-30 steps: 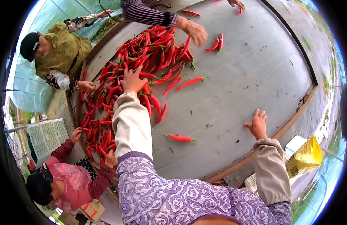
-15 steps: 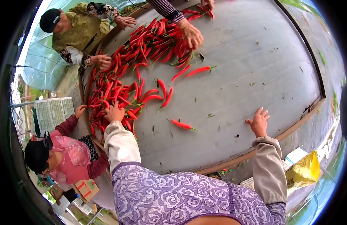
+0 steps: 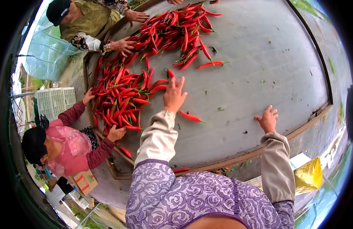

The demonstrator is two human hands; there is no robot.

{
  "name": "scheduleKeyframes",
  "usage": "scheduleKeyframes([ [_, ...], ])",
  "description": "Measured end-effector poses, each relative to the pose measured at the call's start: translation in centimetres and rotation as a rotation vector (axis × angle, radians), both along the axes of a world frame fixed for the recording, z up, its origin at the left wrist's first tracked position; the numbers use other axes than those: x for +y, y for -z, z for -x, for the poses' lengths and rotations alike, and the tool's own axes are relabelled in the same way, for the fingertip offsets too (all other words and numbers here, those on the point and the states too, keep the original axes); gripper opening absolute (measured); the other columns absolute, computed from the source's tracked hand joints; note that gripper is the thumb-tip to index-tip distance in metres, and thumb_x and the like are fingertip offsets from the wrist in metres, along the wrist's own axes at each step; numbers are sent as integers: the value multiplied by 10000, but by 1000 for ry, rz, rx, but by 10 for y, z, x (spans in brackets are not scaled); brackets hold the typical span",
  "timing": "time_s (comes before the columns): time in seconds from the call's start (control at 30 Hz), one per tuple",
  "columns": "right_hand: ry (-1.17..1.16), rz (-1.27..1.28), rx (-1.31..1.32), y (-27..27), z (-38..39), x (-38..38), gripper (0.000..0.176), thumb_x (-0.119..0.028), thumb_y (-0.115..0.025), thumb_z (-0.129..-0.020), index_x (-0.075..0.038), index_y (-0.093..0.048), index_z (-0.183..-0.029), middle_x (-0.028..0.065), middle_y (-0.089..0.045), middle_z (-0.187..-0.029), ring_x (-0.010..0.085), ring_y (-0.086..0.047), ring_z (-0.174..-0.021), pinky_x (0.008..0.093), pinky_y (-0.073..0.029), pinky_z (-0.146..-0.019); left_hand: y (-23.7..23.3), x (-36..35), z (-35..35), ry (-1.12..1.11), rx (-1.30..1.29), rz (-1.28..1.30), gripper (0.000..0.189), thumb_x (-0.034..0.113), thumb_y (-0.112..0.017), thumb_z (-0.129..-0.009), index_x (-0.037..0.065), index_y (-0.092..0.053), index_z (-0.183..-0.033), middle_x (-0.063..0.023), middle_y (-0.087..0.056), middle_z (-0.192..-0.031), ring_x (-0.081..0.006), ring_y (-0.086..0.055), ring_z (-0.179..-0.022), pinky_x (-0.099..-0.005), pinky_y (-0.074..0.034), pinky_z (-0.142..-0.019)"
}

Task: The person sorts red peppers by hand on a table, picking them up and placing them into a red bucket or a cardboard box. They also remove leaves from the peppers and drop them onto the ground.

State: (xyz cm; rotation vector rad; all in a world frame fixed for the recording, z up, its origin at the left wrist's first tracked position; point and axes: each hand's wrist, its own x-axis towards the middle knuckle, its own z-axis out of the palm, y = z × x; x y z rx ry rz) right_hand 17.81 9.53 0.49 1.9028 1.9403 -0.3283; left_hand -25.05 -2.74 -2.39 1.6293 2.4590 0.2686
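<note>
Table: wide grey board table (image 3: 260, 57) with a wooden rim, filling most of the view; small green leaf scraps lie scattered on it.
Near heap: big heap of long red chilli peppers (image 3: 121, 97) with green stems, on the left part of the table.
Far heap: second heap of red chilli peppers (image 3: 178, 28) at the table's far edge.
Co-workers: person in a pink top (image 3: 67, 147) low at the left rim, both hands at the border of the near heap; person in an olive-green jacket (image 3: 90, 21) at the far left, one hand on chillies between the two heaps.
Crate: white slatted plastic crate (image 3: 54, 103) off the table, at left between the two co-workers.
Bag: yellow plastic bag (image 3: 308, 175) below the table's right rim.
Left hand: left hand (image 3: 173, 95), beige sleeve, palm down, fingers spread wide, holding nothing; fingertips at the right edge of the near heap, contact with a chilli not clear.
Right hand: right hand (image 3: 267, 120) flat on bare table near the rim, fingers splayed, empty, well apart from the chillies.
Single pepper: lone red chilli pepper (image 3: 189, 116) lying just beside the left wrist.
</note>
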Motion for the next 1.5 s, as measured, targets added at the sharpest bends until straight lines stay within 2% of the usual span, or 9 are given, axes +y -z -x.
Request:
scheduleKeyframes([
  [0.3, 24, 26, -6, -4, 2, 1, 1064, -368, -828, -742, 86, -198, -1469, 443, -257, -1432, 642, -336, -1270, 500, -433, -1024, 47, -69, 167, -231, 278, 261, 270, 209, -577, -911, 162, -554, -1176, -91, -566, -1168, -330, -582, -1024, -444, -547, -787],
  [0.37, 39, 29, -8, -7, 5, 1, 1063, -363, -829, -742, 86, -198, -1470, 442, -251, -1436, 639, -335, -1273, 498, -436, -1024, 14, -73, 170, -324, 515, 367, 254, 206, -584, -899, 129, -557, -1140, -105, -564, -1166, -338, -574, -1041, -449, -531, -800],
  [0.47, 62, 51, 5, -8, 5, 2, 1058, -357, -830, -742, 86, -204, -1470, 438, -243, -1442, 633, -331, -1280, 493, -439, -1026, 2, -26, 148, -548, 530, 42, 285, 206, -613, -863, 106, -555, -1123, -131, -560, -1159, -350, -560, -1058, -449, -507, -840],
  [0.6, 51, 45, -6, -4, 3, 2, 1059, -357, -833, -738, 83, -209, -1471, 435, -242, -1444, 624, -324, -1292, 487, -443, -1026, 35, 76, 85, 105, 58, -337, 676, 343, -735, -769, 150, -479, -1364, -170, -491, -1348, -425, -480, -1203, -501, -451, -957],
  [0.77, 63, 44, -29, -8, 7, 4, 1072, -360, -840, -726, 76, -209, -1476, 433, -233, -1450, 619, -318, -1299, 482, -443, -1028, 1, 167, -6, 31, -58, 138, 884, 556, -756, -714, 310, -376, -1472, -164, -353, -1510, -515, -319, -1342, -570, -398, -1031],
  [0.9, 55, 46, -16, -5, 3, 2, 1079, -358, -845, -721, 74, -208, -1477, 434, -227, -1452, 621, -313, -1301, 480, -441, -1030, 26, 188, -5, 103, 72, 55, 583, 424, -744, -745, 215, -594, -1268, -118, -527, -1293, -445, -499, -1141, -497, -480, -921],
  [0.93, 51, 35, -3, -4, 3, 2, 1080, -358, -845, -720, 76, -207, -1476, 435, -228, -1451, 622, -312, -1301, 479, -439, -1032, 34, 183, -7, 89, 67, -43, 429, 335, -716, -751, 177, -646, -1144, -108, -567, -1159, -402, -546, -1014, -471, -498, -869],
  [1.3, 47, 57, -12, -10, 6, 5, 1083, -363, -844, -722, 95, -206, -1467, 454, -225, -1437, 638, -319, -1285, 475, -446, -1025, 52, 51, 103, -23, -33, -199, 229, 66, -647, -689, 148, -676, -900, -131, -647, -889, -395, -598, -814, -474, -476, -761],
  [1.5, 2, 40, -41, 1, 1, 5, 1090, -408, -834, -722, 107, -215, -1457, 460, -270, -1410, 648, -358, -1249, 483, -455, -1014, 19, -95, 148, -252, 273, 38, 265, 67, -643, -706, 133, -655, -963, -143, -606, -1121, -411, -558, -1027, -500, -472, -860],
])
